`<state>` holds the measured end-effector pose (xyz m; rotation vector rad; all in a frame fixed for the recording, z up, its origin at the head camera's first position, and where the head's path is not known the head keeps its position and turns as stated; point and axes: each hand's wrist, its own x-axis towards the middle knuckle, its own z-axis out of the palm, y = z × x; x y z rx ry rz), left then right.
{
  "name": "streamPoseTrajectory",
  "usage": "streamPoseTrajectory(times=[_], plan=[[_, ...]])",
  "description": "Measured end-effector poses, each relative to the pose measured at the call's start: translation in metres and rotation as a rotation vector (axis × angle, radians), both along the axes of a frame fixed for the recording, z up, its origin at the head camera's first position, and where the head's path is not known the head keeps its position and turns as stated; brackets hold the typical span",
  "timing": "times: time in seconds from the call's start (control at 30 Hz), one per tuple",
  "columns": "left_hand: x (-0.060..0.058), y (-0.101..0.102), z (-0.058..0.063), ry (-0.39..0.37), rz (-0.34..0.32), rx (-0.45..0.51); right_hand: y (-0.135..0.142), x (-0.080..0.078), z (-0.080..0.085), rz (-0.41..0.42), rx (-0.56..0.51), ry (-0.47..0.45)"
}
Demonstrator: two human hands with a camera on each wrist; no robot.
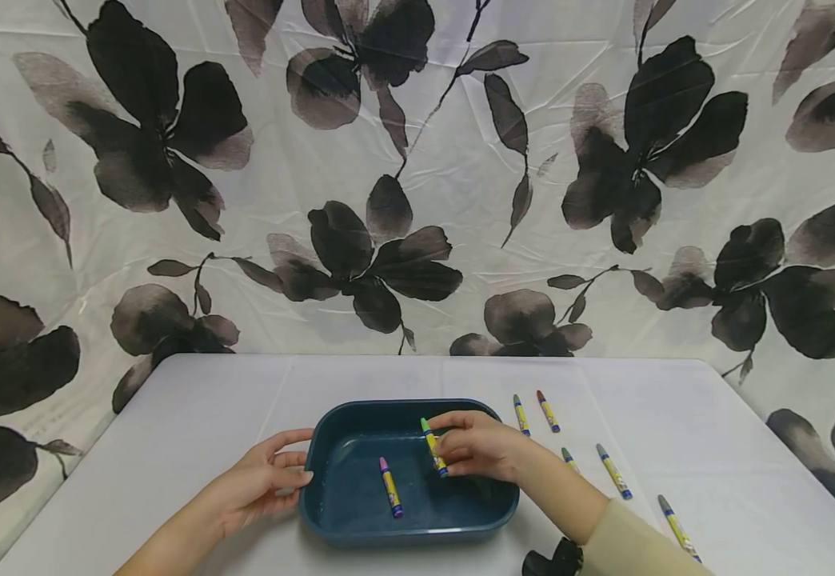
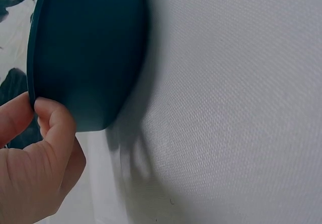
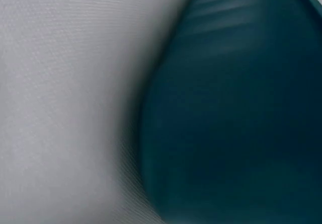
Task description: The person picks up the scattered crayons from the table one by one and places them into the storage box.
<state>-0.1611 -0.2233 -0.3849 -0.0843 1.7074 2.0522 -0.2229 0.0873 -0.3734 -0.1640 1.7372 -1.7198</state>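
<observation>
A dark teal rectangular tray (image 1: 410, 538) sits on the white table. My left hand (image 1: 262, 484) grips its left rim; in the left wrist view the thumb and fingers of that hand (image 2: 40, 158) pinch the tray's edge (image 2: 85, 58). Over the tray's right half, my right hand (image 1: 478, 448) holds a green crayon (image 1: 432, 448) with a yellow wrapper, its green tip pointing away from me. A pink-purple crayon (image 1: 390, 486) lies inside the tray near the middle. The right wrist view shows only the tray's outer wall (image 3: 226, 123) and tabletop; the hand is out of that view.
Several crayons lie on the table right of the tray: a red one (image 1: 548, 411), a green one (image 1: 521, 414), a blue-grey one (image 1: 613, 472) and a dark-tipped one (image 1: 678, 528). Another green crayon (image 1: 569, 458) is partly hidden by the right forearm. A floral cloth (image 1: 417, 176) hangs behind.
</observation>
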Motion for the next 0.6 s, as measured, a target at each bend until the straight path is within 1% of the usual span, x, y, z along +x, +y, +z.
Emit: streamPoseTrajectory(times=[0.33, 0.6], plan=[[0.001, 0.0, 0.0, 0.005, 0.004, -0.022, -0.011, 0.002, -0.007, 0.008, 0.067, -0.02], [0.002, 0.001, -0.001, 0.017, 0.02, -0.034, -0.018, 0.004, -0.011, 0.001, 0.102, -0.003]])
